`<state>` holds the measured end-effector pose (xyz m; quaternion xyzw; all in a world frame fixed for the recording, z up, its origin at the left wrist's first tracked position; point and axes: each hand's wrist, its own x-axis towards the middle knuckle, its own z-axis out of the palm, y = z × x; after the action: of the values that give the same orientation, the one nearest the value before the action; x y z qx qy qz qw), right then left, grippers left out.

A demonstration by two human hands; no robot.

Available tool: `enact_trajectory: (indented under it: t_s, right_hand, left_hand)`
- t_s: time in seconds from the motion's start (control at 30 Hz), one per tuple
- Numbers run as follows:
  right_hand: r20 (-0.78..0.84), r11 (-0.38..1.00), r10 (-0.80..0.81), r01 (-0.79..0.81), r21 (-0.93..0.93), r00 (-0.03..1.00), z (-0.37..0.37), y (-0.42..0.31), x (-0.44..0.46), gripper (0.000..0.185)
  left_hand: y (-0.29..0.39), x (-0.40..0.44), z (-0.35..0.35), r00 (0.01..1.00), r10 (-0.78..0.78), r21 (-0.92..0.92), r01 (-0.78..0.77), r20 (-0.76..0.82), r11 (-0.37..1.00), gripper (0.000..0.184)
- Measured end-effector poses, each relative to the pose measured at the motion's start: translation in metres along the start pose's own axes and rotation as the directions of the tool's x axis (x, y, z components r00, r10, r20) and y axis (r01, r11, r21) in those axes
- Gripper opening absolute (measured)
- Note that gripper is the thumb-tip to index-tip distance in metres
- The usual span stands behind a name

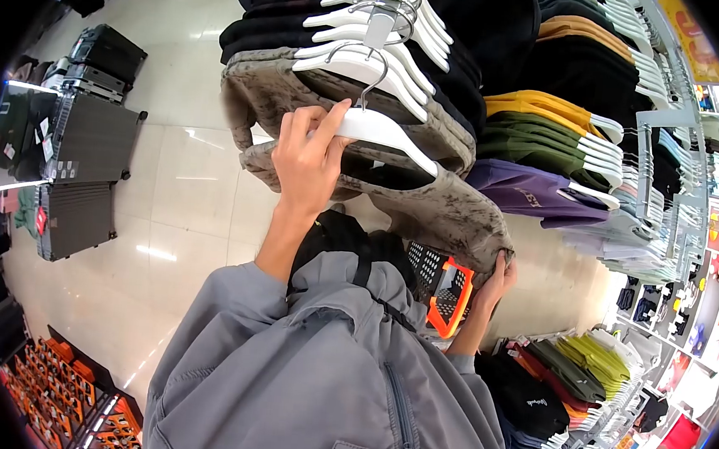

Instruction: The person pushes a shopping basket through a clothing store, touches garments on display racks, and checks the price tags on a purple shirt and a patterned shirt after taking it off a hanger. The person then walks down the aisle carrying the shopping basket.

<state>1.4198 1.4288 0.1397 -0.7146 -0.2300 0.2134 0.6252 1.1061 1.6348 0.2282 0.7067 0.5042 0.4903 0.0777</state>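
Grey jacket (316, 372), worn, nearest. R hand (493, 284): fingers closed on edge of brown mottled garment (452, 214), at its R end. L hand (308, 150): narrow grip, thumb & fingers closed on white hanger (390, 137), just below its hook (373, 79). Hanger's long axis runs from L grip out to wearer's R, sloping toward R hand; L hand nearer hook. Garment on hanger, btwn hands; whether hook is on a rail, can't tell. Orange-handled basket (452, 299) beside R forearm. Beyond: rack garments (539, 154); far L, dk. suitcases (94, 139).
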Motion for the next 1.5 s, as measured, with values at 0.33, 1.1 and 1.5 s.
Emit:
enact_trajectory:
  t_s: [0.33, 1.1, 1.5]
  right_hand:
    - [0.054, 0.999, 0.016, -0.018, 0.036, 0.998, 0.008, -0.004, 0.003, 0.018]
    - [0.068, 0.998, 0.015, -0.020, 0.067, 0.998, 0.004, -0.005, -0.001, 0.019]
    - [0.109, 0.999, 0.049, -0.050, 0.004, 0.993, 0.010, -0.002, -0.002, 0.026]
  left_hand:
    - [-0.002, 0.001, -0.009, 0.988, 0.006, -0.045, -0.013, -0.154, 0.999, 0.043]
    - [0.013, 0.032, -0.005, 0.999, 0.035, 0.007, -0.034, -0.030, 0.999, 0.044]
    - [-0.001, 0.019, 0.000, 0.991, 0.037, 0.002, -0.037, -0.126, 0.999, 0.030]
